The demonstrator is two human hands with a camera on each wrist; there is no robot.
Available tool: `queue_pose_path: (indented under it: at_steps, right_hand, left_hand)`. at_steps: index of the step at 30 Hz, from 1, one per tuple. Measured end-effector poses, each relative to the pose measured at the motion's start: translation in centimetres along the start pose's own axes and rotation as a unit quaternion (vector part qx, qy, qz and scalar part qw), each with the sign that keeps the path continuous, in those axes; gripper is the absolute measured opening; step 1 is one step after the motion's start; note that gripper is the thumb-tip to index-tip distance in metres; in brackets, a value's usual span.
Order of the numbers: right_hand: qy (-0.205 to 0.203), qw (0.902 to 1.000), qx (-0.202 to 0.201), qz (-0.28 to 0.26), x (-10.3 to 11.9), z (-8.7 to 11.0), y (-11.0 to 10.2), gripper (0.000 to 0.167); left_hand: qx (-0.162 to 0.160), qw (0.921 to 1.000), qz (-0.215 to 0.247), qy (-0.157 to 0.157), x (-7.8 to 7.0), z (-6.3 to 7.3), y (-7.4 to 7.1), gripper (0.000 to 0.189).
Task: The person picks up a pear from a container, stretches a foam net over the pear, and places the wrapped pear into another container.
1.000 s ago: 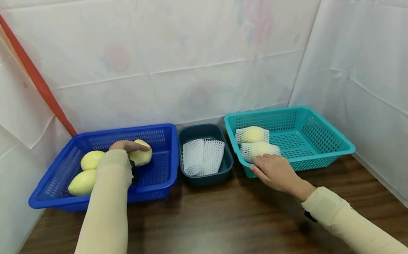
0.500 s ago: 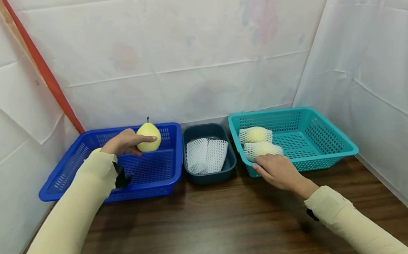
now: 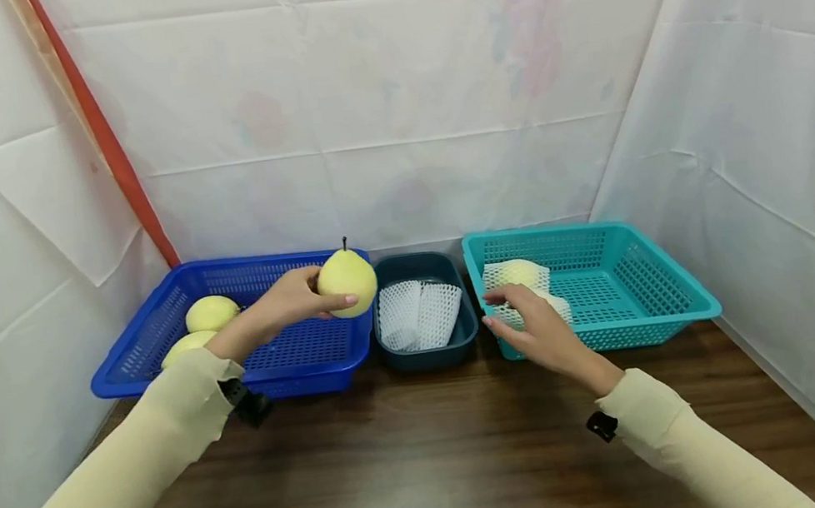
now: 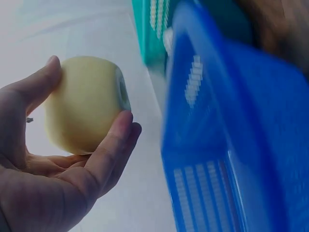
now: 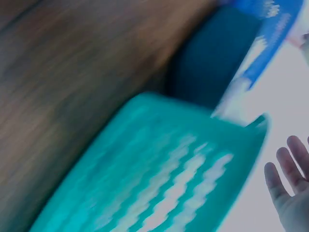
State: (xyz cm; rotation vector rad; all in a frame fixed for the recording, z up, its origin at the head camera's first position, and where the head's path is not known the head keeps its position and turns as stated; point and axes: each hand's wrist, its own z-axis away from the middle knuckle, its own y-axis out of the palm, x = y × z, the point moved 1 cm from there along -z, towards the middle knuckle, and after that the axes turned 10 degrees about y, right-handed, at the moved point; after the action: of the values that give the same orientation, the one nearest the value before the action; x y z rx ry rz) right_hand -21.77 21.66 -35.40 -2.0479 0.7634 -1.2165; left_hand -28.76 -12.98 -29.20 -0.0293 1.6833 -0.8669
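My left hand (image 3: pixel 288 303) grips a yellow pear (image 3: pixel 347 282) above the right end of the blue basket (image 3: pixel 309 382), its stem pointing up. In the left wrist view, thumb and fingers curl round the pear (image 4: pixel 84 104). Two more bare pears sit at the basket's left, the nearer one (image 3: pixel 187 344) partly behind my wrist. My right hand (image 3: pixel 547 337) is over the front left corner of the teal basket (image 3: pixel 650 333), fingers apart and holding nothing. Beneath it lie two pears in white foam nets; the far netted pear (image 3: pixel 519 273) shows more fully.
Between the baskets stands a small dark-blue bin (image 3: pixel 430 359) with white foam net sleeves (image 3: pixel 418 316) inside. All three containers rest on a brown wooden table (image 3: pixel 415 454). White sheeting (image 3: pixel 390 105) encloses the back and sides. The right wrist view is blurred.
My left hand has lifted the pear out of the blue basket, turned it stem up and carried it right. My right hand has risen off the teal basket's corner, its fingers spreading.
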Motion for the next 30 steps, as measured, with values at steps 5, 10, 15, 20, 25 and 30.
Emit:
queue_pose_path:
  at_steps: [5, 10, 15, 20, 25, 30]
  right_hand:
    - [-0.012, 0.9934, 0.022, -0.112, 3.5, -1.4, 0.8, 0.045]
    - [0.013, 0.9758, 0.077, -0.204, 5.7, -2.3, 1.9, 0.059]
    - [0.039, 0.9651, 0.102, -0.238, 6.4, -2.1, 2.4, 0.064]
    - [0.037, 0.9597, 0.106, -0.258, 6.2, -1.5, 2.4, 0.064]
    - [0.039, 0.9582, 0.109, -0.262, 5.7, -1.0, 2.5, 0.062]
    - [0.051, 0.9568, 0.126, -0.257, 5.1, -0.4, 2.9, 0.061]
  left_hand:
    - [-0.001, 0.9995, -0.006, 0.032, -1.6, 0.5, 3.0, 0.071]
    - [0.018, 0.9964, 0.008, 0.082, -2.6, 0.6, 5.9, 0.07]
    - [0.034, 0.9943, 0.027, 0.097, -3.1, 1.0, 7.9, 0.073]
    - [0.026, 0.9947, 0.027, 0.096, -2.9, 1.4, 9.1, 0.075]
    - [0.02, 0.9919, 0.059, 0.111, -2.4, 1.7, 9.9, 0.079]
    - [0.021, 0.9882, 0.068, 0.135, -1.6, 1.9, 10.6, 0.071]
